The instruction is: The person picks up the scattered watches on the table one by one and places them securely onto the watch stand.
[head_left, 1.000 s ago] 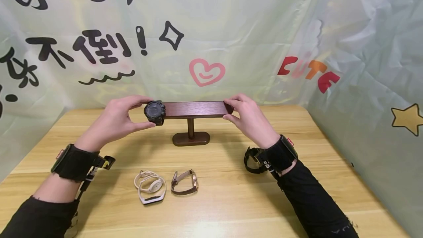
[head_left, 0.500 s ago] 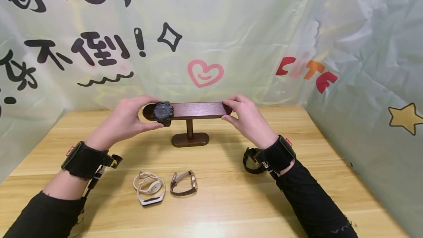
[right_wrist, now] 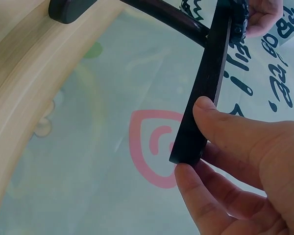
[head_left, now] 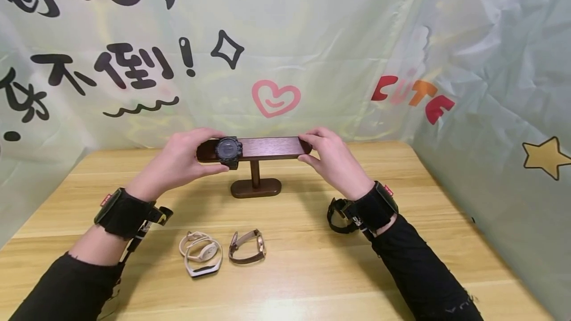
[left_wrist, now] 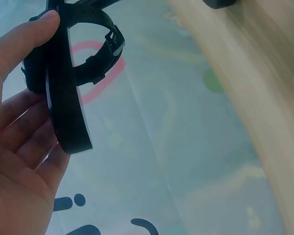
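Observation:
A black watch [head_left: 229,150] with a closed strap loops around the left part of the dark brown wooden watch stand's bar [head_left: 272,147]. My left hand [head_left: 183,160] grips this watch between the thumb below and the fingers above; in the left wrist view its strap [left_wrist: 105,58] hangs as a loop under the bar [left_wrist: 68,112]. At the bar's right end, my right hand [head_left: 332,160] pinches the wood, and the right wrist view shows thumb and fingers [right_wrist: 225,117] on it. The stand's base [head_left: 256,188] rests on the table.
Nearer on the wooden table [head_left: 294,281] lie a white band [head_left: 206,270], a cream watch [head_left: 207,251] and a brown-strapped watch [head_left: 247,247]. Another black watch [head_left: 340,216] lies beneath my right wrist. A printed cloth [head_left: 321,38] hangs behind and at the sides.
My left hand has slid the black watch rightward along the bar from its left end, whose rounded tip now shows. The right hand keeps its hold on the other end.

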Tool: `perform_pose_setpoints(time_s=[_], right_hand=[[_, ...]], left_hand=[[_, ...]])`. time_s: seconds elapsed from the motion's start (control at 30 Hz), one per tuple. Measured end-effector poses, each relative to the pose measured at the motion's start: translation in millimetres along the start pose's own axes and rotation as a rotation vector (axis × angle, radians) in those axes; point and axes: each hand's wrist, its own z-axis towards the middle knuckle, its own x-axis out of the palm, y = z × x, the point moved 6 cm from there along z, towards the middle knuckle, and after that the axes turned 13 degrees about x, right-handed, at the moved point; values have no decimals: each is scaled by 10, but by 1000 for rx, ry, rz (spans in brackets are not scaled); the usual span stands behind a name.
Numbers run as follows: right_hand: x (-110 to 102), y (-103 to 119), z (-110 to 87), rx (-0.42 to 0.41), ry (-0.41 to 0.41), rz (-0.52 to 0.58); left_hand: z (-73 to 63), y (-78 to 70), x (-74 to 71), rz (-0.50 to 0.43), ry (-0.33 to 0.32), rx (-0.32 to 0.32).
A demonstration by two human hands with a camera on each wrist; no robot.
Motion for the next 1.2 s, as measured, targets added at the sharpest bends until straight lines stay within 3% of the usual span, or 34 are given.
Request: perform_pose_setpoints(time_s=[0.6,0.93,1.2], right_hand=[[0,7,15,-6,1,-1],[-15,3,2,-13,-10,-8],[-5,-3,5,-9,8,-8]], left_hand=[[173,-101,120,-9,11,-10],[204,-139,159,-4,13,-1],[182,-109,183,-1,29,-50]])
